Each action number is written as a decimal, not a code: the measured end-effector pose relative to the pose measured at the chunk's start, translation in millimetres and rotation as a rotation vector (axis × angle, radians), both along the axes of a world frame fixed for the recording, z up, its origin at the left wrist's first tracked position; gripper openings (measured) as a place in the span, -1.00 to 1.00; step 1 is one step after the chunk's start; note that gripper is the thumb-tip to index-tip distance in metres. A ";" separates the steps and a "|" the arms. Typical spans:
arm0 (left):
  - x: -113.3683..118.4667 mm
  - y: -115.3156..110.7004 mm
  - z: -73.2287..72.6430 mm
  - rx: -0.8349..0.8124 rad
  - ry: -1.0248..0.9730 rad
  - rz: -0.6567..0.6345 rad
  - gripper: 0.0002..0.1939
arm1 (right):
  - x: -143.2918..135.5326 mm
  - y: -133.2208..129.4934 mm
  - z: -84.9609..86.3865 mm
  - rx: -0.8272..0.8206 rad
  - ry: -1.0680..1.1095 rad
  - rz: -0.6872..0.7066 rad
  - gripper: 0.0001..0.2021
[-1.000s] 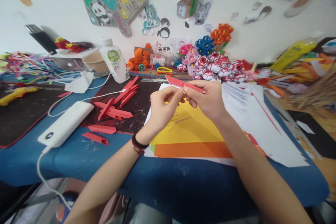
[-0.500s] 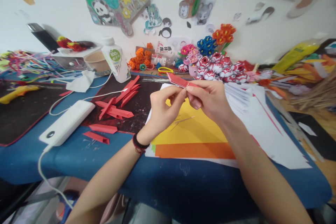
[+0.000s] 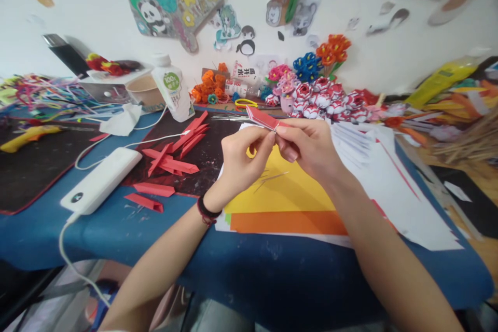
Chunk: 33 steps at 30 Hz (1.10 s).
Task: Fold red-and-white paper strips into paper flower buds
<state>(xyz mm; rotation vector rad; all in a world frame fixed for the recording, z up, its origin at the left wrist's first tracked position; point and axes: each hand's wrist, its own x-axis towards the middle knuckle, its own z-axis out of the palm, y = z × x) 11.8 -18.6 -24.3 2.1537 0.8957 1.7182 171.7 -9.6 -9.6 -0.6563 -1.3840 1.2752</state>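
Note:
My right hand (image 3: 313, 148) is closed round a folded red paper piece (image 3: 261, 116), which sticks out to the left past the fingertips with a pale inner edge showing. A thin wire (image 3: 277, 126) crosses the paper near my right thumb. My left hand (image 3: 243, 158) is closed in a pinch at that wire, thumb and forefinger meeting just below the paper. Both hands are raised over a yellow paper sheet (image 3: 288, 194), where a few thin wires (image 3: 266, 180) lie loose. Several more folded red paper pieces (image 3: 171, 166) lie to the left on a dark mat.
A white power bank (image 3: 101, 180) with a cable lies at left, near a white bottle (image 3: 173, 88). Behind my hands are yellow-handled scissors (image 3: 247, 102) and many red-and-white paper flowers (image 3: 322, 98). White sheets (image 3: 404, 202) cover the right side of the blue table (image 3: 272, 270).
Both hands keep their grip in almost the same spot, with only tiny finger movement at the wire. The whole view has shifted slightly.

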 end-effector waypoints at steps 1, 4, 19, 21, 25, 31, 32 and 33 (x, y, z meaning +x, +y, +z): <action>-0.4 0.5 0.0 0.020 0.012 0.009 -0.72 | 0.1 0.2 -0.1 0.002 -0.003 -0.002 -0.71; -1.5 2.0 0.5 0.041 0.034 0.018 -0.73 | 1.1 1.1 -0.3 0.001 -0.014 -0.003 -0.71; -9.6 10.3 3.9 0.272 0.115 -0.041 -0.86 | 13.5 -2.8 7.9 0.039 -0.098 0.094 -0.68; -8.6 10.5 3.0 0.273 0.105 -0.045 -0.88 | 13.0 -2.7 6.9 0.053 -0.097 0.089 -0.67; -6.7 11.1 0.2 0.260 0.067 -0.051 -0.89 | 7.1 -4.2 4.9 0.052 -0.048 0.075 -0.64; -7.5 8.8 0.6 0.126 0.032 -0.047 -0.78 | 2.7 -4.1 4.6 0.070 -0.072 0.054 -0.64; -7.7 8.1 1.1 0.114 0.033 -0.038 -0.76 | 3.7 -3.3 4.6 0.076 -0.084 0.063 -0.64; -7.8 7.4 1.4 0.107 0.035 -0.031 -0.74 | 5.0 -2.4 4.6 0.080 -0.097 0.075 -0.65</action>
